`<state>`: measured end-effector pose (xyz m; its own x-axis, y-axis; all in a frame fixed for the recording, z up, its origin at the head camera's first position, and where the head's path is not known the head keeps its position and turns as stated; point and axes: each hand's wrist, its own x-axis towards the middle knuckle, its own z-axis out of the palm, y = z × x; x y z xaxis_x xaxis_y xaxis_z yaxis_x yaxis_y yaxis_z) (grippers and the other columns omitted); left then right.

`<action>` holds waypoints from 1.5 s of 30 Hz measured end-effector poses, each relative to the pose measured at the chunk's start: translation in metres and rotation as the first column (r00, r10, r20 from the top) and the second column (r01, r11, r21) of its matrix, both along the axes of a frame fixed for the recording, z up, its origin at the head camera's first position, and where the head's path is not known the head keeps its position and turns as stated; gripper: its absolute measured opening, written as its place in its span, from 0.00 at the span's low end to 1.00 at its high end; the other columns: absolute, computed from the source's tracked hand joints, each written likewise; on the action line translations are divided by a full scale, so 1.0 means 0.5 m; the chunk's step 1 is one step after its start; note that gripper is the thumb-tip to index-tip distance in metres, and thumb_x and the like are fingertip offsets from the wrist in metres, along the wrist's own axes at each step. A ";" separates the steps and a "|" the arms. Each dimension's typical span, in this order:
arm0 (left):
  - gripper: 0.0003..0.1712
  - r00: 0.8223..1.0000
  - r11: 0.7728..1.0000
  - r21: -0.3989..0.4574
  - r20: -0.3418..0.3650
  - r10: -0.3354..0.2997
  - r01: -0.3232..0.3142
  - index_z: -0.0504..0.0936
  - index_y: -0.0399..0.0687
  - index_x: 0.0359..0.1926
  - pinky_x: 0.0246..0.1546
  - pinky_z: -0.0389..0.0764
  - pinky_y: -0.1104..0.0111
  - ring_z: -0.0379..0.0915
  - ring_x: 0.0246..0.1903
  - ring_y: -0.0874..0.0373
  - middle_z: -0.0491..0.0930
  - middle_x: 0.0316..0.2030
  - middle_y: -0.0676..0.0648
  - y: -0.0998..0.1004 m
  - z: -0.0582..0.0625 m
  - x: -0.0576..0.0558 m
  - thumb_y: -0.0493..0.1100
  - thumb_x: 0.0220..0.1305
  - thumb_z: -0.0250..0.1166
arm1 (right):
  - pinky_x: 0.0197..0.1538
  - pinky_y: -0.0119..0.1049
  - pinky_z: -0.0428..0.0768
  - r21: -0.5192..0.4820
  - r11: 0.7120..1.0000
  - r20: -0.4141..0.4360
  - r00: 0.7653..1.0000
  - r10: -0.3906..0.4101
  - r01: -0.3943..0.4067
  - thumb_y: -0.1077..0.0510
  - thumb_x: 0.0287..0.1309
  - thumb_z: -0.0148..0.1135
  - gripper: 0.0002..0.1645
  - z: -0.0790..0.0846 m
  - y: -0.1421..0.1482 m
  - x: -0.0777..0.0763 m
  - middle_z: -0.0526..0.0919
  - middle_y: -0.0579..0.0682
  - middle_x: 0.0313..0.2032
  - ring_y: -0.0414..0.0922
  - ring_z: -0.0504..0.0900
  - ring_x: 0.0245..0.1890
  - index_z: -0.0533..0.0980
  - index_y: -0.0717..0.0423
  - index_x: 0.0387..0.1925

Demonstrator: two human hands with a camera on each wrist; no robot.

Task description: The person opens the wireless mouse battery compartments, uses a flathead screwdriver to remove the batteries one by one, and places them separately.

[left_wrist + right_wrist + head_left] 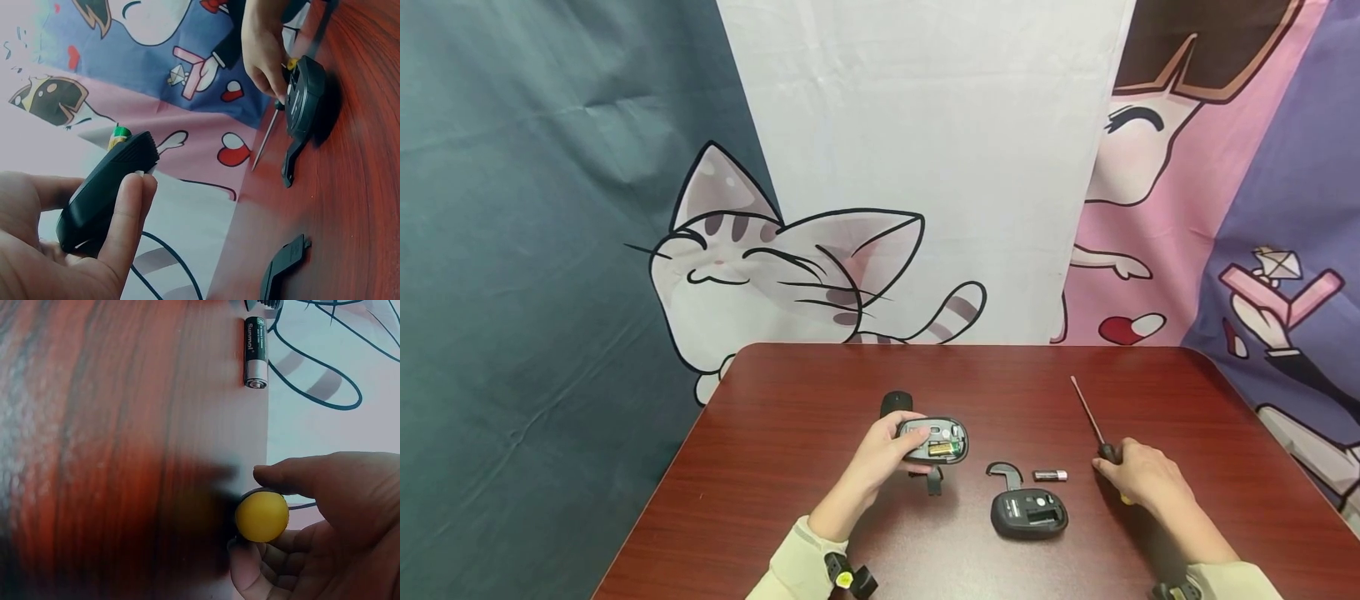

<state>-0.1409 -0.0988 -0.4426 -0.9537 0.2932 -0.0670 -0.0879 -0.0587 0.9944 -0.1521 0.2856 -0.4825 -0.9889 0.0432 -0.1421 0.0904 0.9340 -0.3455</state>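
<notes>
In the head view my left hand (878,450) grips a computer mouse (917,455) by its left end, underside up. Its battery bay is uncovered, and a gold-and-green battery (942,448) shows there; in the left wrist view that battery's green end (121,132) stands out above the mouse body. Over the table's right side, my right hand (1144,473) holds a screwdriver (1087,410) by its dark, yellow-ended handle (262,516). The shaft points away from me; whether its tip touches the tabletop I cannot tell.
Between the hands lies a second black mouse (1021,525), underside up, with a curved cover piece (1011,477) beside it. A loose battery (1049,476) lies behind it. Another dark piece (934,482) lies below the held mouse, and a black rounded object (896,402) behind my left hand.
</notes>
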 end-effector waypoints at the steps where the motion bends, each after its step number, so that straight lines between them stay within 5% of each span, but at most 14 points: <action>1: 0.24 1.000 1.000 -0.002 -0.002 -0.002 0.002 0.70 0.35 0.54 0.39 0.83 0.49 0.82 0.35 0.49 0.77 0.42 0.38 -0.001 0.001 0.000 0.45 0.62 0.62 | 0.24 0.41 0.70 0.002 1.000 -0.007 1.000 0.001 -0.001 0.37 0.54 0.59 0.28 0.000 0.001 0.000 0.72 0.50 0.19 0.50 0.74 0.25 0.69 0.59 0.27; 15: 0.25 1.000 1.000 0.004 -0.008 -0.026 0.026 0.69 0.37 0.56 0.41 0.83 0.50 0.81 0.37 0.50 0.77 0.45 0.38 -0.013 0.008 0.005 0.47 0.63 0.61 | 0.24 0.43 0.72 -0.016 1.000 0.022 1.000 0.020 -0.020 0.34 0.55 0.55 0.32 0.017 0.003 0.005 0.75 0.48 0.20 0.46 0.76 0.24 0.73 0.63 0.32; 21: 0.25 1.000 1.000 0.004 0.000 -0.021 0.021 0.70 0.37 0.57 0.41 0.83 0.50 0.82 0.37 0.49 0.77 0.45 0.38 -0.012 0.009 0.009 0.46 0.63 0.61 | 0.31 0.50 0.76 -0.019 0.999 -0.094 0.995 0.025 -0.027 0.37 0.55 0.58 0.37 0.028 -0.003 0.017 0.74 0.59 0.31 0.54 0.76 0.32 0.72 0.69 0.46; 24: 0.24 1.000 1.000 0.004 0.005 -0.013 0.012 0.70 0.37 0.56 0.41 0.82 0.49 0.81 0.37 0.48 0.77 0.45 0.38 -0.010 0.009 0.009 0.45 0.63 0.61 | 0.32 0.49 0.76 -0.043 0.998 -0.249 0.968 0.036 -0.048 0.40 0.55 0.59 0.33 0.040 -0.024 0.028 0.74 0.61 0.35 0.56 0.75 0.35 0.73 0.66 0.47; 30: 0.23 1.000 1.000 -0.007 0.009 -0.005 0.005 0.70 0.37 0.56 0.40 0.83 0.51 0.81 0.37 0.48 0.77 0.44 0.38 -0.008 0.005 0.010 0.42 0.63 0.61 | 0.29 0.39 0.71 -0.092 0.985 -0.499 0.862 0.082 -0.147 0.48 0.54 0.64 0.23 0.070 -0.078 0.042 0.75 0.54 0.35 0.48 0.72 0.34 0.77 0.60 0.45; 40: 0.22 1.000 1.000 0.003 0.001 -0.006 0.006 0.70 0.37 0.56 0.40 0.83 0.50 0.81 0.36 0.50 0.77 0.44 0.38 -0.007 0.009 0.014 0.39 0.62 0.59 | 0.29 0.28 0.70 -0.176 0.953 -0.610 0.787 0.089 -0.245 0.49 0.51 0.69 0.20 0.085 -0.124 0.062 0.74 0.47 0.41 0.40 0.71 0.32 0.78 0.48 0.46; 45: 0.21 1.000 1.000 -0.004 -0.010 0.001 -0.001 0.71 0.37 0.55 0.40 0.83 0.50 0.81 0.36 0.49 0.77 0.44 0.37 -0.006 0.010 0.013 0.39 0.61 0.60 | 0.32 0.21 0.70 -0.232 0.927 -0.633 0.770 0.086 -0.295 0.51 0.48 0.71 0.21 0.094 -0.136 0.068 0.73 0.39 0.40 0.38 0.72 0.32 0.79 0.42 0.46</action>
